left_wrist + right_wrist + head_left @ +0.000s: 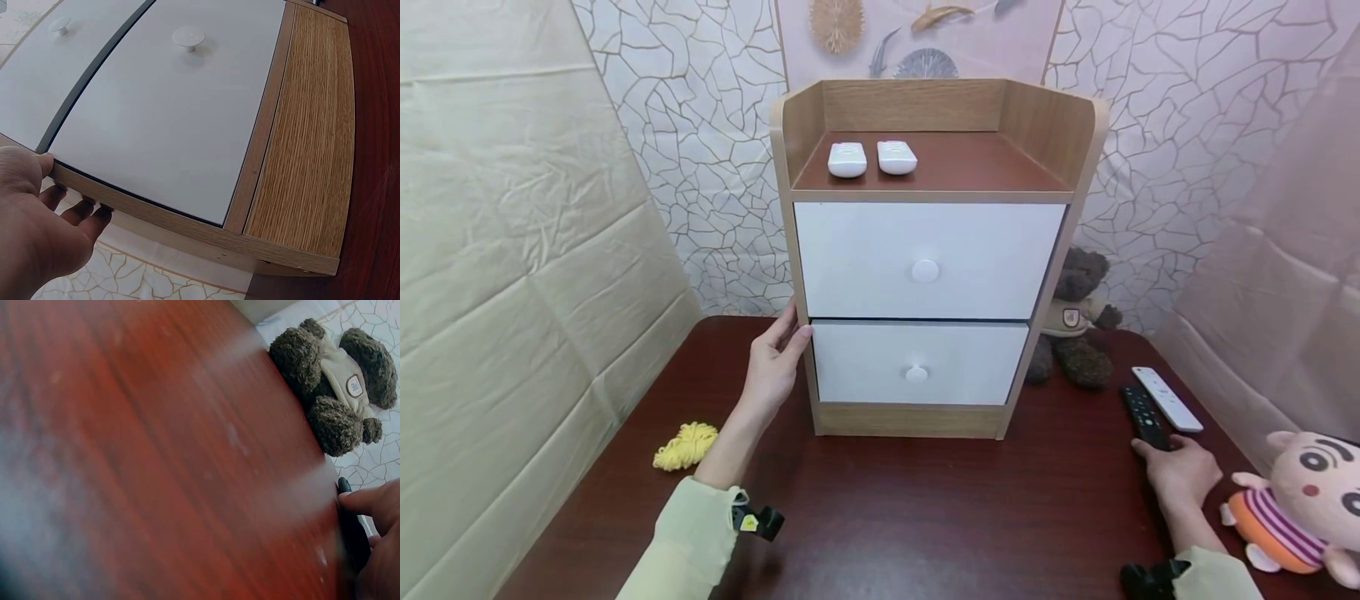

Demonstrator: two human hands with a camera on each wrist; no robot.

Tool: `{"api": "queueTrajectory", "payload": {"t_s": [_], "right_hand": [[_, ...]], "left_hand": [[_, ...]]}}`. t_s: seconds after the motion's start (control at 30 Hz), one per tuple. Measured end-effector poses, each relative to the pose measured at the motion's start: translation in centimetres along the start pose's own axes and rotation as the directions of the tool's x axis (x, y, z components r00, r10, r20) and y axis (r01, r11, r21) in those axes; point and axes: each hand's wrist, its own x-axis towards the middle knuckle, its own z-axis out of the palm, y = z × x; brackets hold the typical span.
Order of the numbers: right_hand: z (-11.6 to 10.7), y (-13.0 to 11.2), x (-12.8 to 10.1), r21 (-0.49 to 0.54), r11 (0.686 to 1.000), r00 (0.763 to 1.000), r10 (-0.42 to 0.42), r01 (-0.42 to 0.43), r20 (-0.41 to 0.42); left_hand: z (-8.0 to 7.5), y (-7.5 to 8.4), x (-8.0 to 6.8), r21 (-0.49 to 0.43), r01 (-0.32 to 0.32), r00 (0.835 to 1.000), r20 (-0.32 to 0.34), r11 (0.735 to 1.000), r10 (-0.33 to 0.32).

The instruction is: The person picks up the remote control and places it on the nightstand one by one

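Observation:
A small wooden cabinet (910,421) with two white drawers stands upright on the table. My left hand (772,364) is at its left side; the thumb touches the front edge and the other fingers rest along the side panel, as the left wrist view shows. Both drawers, the upper (865,250) and the lower (865,358), are closed, each with a round white knob. On the right, my right hand (1183,475) grips the near end of a black remote control (1142,414). A white remote control (1168,400) lies right beside the black one.
Two white rounded objects (847,160) sit on the cabinet's top shelf. A dark teddy bear (1078,312) sits behind its right side. Yellow yarn (687,446) lies near my left forearm, and a plush doll (1288,508) is right of my right hand. Fabric hangs along both sides.

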Motion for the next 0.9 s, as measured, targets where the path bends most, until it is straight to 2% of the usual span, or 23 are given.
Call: {"api": "queueTrajectory", "payload": {"t_s": [0.13, 0.37, 0.63, 0.9], "right_hand": [[-0.09, 0.08, 0.14, -0.019, 1.000, 1.000, 0.013, -0.013, 0.020], [-0.10, 0.07, 0.40, 0.012, 0.997, 0.997, 0.075, -0.075, 0.027], [-0.14, 0.11, -0.06, 0.045, 0.999, 0.999, 0.027, -0.026, -0.026], [-0.14, 0.15, -0.11, 0.091, 0.994, 0.997, 0.067, -0.063, -0.038]], "left_hand": [[0.04, 0.10, -0.04, 0.002, 0.001, 1.000, 0.002, 1.000, -0.001], [0.08, 0.25, 0.05, 0.014, 0.004, 1.000, -0.002, 1.000, -0.004], [0.09, 0.05, -0.07, 0.017, 0.002, 1.000, -0.001, 1.000, -0.002], [0.08, -0.15, 0.03, 0.019, 0.007, 1.000, 0.002, 1.000, -0.007]]}}
